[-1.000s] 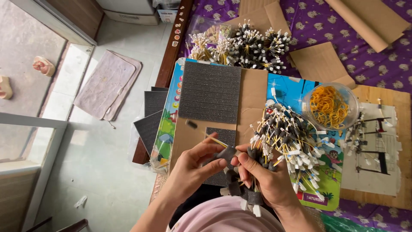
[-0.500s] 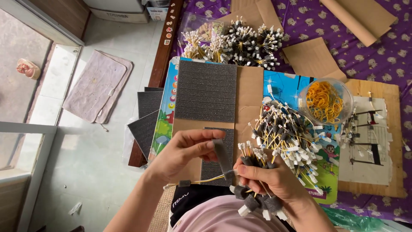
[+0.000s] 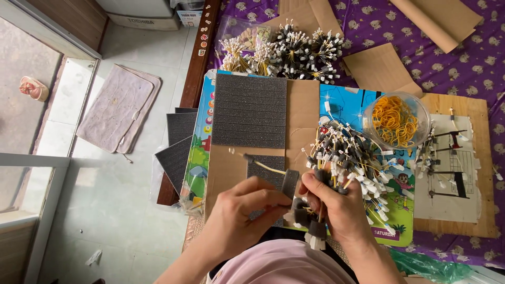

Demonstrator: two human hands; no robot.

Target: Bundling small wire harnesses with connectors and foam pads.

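On the floor at far left lies a grey mat (image 3: 118, 108). Over the cardboard sheet (image 3: 302, 113), the left hand (image 3: 244, 215) pinches a thin yellow cable (image 3: 265, 167) and what looks like a small grey foam block (image 3: 290, 183). The right hand (image 3: 339, 208) is clamped around a bundle of foam-capped cables (image 3: 310, 221). Both seem light and springy; the foam is soft, so hold near the ends. Rubber bands fill a clear bowl (image 3: 395, 120).

The right hand (image 3: 336, 208) hides most of the bundle of foam-capped wires (image 3: 310, 221) it grips — their count seems untellable. The rolled brown paper (image 3: 436, 21) and green plastic bag (image 3: 436, 265) run off-frame.
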